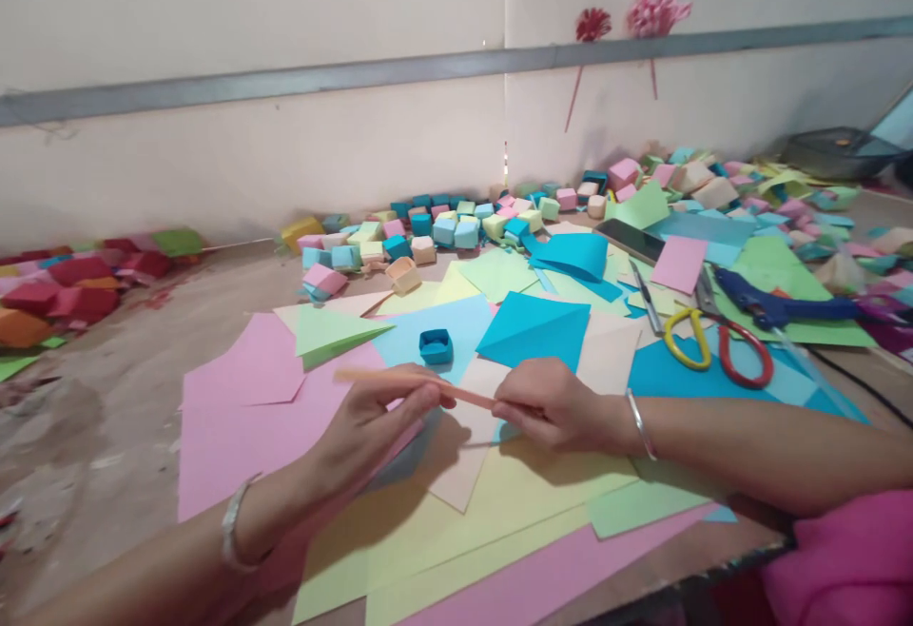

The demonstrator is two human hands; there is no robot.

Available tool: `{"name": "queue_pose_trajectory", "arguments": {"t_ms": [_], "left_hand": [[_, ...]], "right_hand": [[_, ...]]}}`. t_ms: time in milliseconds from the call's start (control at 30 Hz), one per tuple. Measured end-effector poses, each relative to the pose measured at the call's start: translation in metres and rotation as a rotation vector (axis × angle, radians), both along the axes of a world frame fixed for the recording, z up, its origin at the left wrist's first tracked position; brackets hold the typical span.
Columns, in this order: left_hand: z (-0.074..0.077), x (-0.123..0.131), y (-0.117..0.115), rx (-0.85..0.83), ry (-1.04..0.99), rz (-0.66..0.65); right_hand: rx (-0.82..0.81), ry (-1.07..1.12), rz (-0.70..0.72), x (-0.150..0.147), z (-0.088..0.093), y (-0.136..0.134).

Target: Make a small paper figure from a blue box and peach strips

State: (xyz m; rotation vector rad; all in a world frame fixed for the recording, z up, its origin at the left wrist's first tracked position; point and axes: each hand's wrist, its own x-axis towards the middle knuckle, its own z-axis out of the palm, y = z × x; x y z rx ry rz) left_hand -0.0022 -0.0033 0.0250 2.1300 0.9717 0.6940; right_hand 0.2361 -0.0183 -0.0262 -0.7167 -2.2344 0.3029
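Observation:
Between my two hands stretches a narrow peach paper strip, its left end blurred. My left hand pinches it near the middle between thumb and fingers. Farther right, my right hand is closed around the strip's other end. Just beyond my hands sits a small dark-blue folded paper box. A creased blue paper sheet lies right of the box, and a folded green paper lies to its left. Pink paper sheets and yellow paper sheets spread under my arms.
Scissors with yellow and red handles, a cutter knife and a blue glue gun lie at the right. Many small paper boxes line the wall. Red and orange paper pieces are heaped at the left. Paper flowers hang above.

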Motion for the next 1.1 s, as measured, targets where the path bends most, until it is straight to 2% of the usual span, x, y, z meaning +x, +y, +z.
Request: {"name": "queue_pose_trajectory", "arguments": {"t_ms": [67,133,200,300,400,533,633,700,867,1100], "left_hand": [[0.004,0.016,-0.003,-0.277,-0.07,0.091],[0.003,0.032,-0.006,-0.431,-0.123,0.109],[-0.001,0.045,-0.007,-0.447,-0.192,0.139],[0.001,0.05,-0.001,-0.435,-0.298,0.173],[0.017,0.039,0.012,-0.468,-0.362,0.185],[0.049,0.013,0.024,-0.659,-0.523,0.186],[0.065,0.0,0.018,-0.747,-0.619,0.181],[0.07,-0.002,0.011,-0.779,-0.656,0.162],[0.071,0.0,0.004,-0.803,-0.713,0.161],[0.068,0.001,0.004,-0.772,-0.697,0.115]], "right_hand": [[-0.162,0.103,-0.045,0.0,0.004,-0.001],[-0.294,0.178,-0.066,-0.002,0.008,-0.002],[-0.347,0.202,-0.067,-0.004,0.013,-0.004],[-0.319,0.154,-0.066,-0.005,0.021,-0.001],[-0.077,0.083,-0.084,-0.003,0.041,0.012],[0.402,0.025,-0.106,-0.009,0.087,0.032],[0.539,0.043,-0.084,-0.025,0.118,0.037],[0.59,0.044,-0.055,-0.037,0.128,0.035],[0.651,-0.042,0.01,-0.05,0.125,0.028],[0.523,0.067,0.065,-0.047,0.117,0.031]]}}
